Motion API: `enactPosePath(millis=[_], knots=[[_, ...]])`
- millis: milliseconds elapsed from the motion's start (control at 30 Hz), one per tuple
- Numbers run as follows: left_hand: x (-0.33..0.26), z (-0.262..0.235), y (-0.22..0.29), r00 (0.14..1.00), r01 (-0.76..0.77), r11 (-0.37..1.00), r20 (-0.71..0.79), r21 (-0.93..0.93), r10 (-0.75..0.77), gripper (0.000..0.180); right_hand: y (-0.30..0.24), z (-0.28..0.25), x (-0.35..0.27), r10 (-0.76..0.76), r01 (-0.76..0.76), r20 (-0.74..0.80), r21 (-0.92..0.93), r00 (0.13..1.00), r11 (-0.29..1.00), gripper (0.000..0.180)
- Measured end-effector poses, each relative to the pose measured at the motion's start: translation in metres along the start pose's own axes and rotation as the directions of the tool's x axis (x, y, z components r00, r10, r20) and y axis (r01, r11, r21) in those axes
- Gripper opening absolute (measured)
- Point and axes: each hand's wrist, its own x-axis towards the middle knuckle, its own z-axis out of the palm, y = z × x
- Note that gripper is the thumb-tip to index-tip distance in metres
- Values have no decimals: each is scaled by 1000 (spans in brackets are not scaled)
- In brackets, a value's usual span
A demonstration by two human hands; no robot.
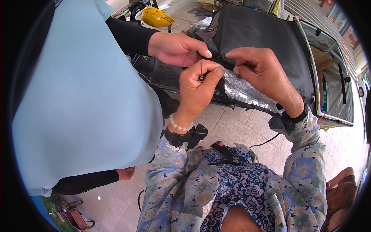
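Observation:
A black padded cover (259,34) with a silver foil lining (245,88) lies in front of me. My left hand (197,87) is closed, thumb and index finger pinched at the cover's edge. A thin dark pin-like tool (201,71) shows across its curled fingers; its exact kind is unclear. Close by on the right, my right hand (266,73) has its thumb and bent index finger drawn together against the black fabric; whatever lies between them is too small to name. Another person's hand (176,48) reaches in from the left and rests at the same edge.
That person, in a light blue shirt (85,96), stands close on my left. Behind lies a yellow helmet-like shell (156,17). To the right is a framed clear-sided box (334,77) holding cardboard. Stone paving (232,121) runs below; a thin black cable (266,141) hangs near my right arm.

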Motion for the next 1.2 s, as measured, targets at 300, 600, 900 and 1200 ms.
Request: enactPosePath(millis=[300, 600, 900, 1200], knots=[[-7, -9, -10, 954, 239, 956, -144, -172, -264, 7, 4, -28, -2, -141, 108, -140, -223, 980, 969, 11], [-23, -14, -19, 920, 272, 952, -250, -142, -301, 11, 10, -43, -5, 145, -139, -3, 254, 989, 957, 10], [-33, -30, -32, 912, 316, 930, -211, -188, -353, 10, 10, -60, -4, 25, 1, 111, -231, 993, 973, 10], [-36, -40, -36, 889, 372, 901, -192, -224, -415, 10, 4, -64, 1, -359, 222, 278, 422, 891, 879, 9]])
